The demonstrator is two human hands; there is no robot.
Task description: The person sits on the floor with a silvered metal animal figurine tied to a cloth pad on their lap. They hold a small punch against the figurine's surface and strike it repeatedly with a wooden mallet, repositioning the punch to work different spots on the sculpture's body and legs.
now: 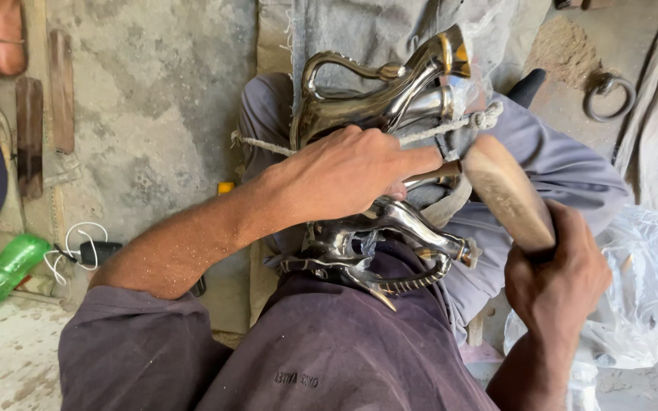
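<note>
Left hand (pixel 348 171) presses down on a polished metal teapot (pixel 378 99), likely rigid and slippery, best held by its body. Right hand (pixel 557 274) grips a wooden-handled tool (pixel 508 194).

A faded purple shirt (pixel 329 358) with short sleeves and small dark chest print; grey-lilac trousers (pixel 565 175); bare forearms.
</note>
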